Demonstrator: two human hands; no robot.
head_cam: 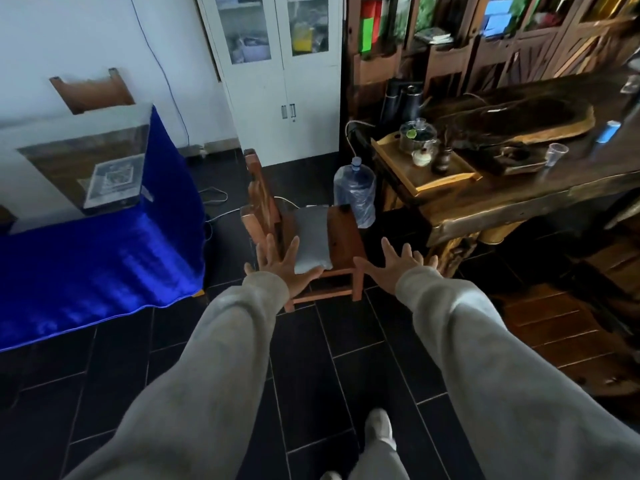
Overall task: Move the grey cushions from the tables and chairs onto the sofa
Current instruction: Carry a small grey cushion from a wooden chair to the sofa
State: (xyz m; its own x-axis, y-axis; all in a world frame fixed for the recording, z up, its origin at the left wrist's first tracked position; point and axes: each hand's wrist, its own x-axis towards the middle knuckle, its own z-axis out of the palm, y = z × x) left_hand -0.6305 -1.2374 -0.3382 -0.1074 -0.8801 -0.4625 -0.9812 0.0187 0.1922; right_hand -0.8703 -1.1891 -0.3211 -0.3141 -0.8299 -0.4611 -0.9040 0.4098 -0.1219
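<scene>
Grey cushion [310,239] on wooden chair [341,233], seemingly untouched.

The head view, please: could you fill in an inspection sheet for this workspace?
Surface: wooden chair on dark tiled floor.
Job's things: grey cushion lies on the chair seat; no sofa in view.
Clutter: water bottle beside the chair; tea tray on wooden table.
Grippers: left hand open at the cushion's near edge; right hand open, apart.
Cables: white cable on the floor.
Surroundings: blue-draped table, white cabinet.
</scene>
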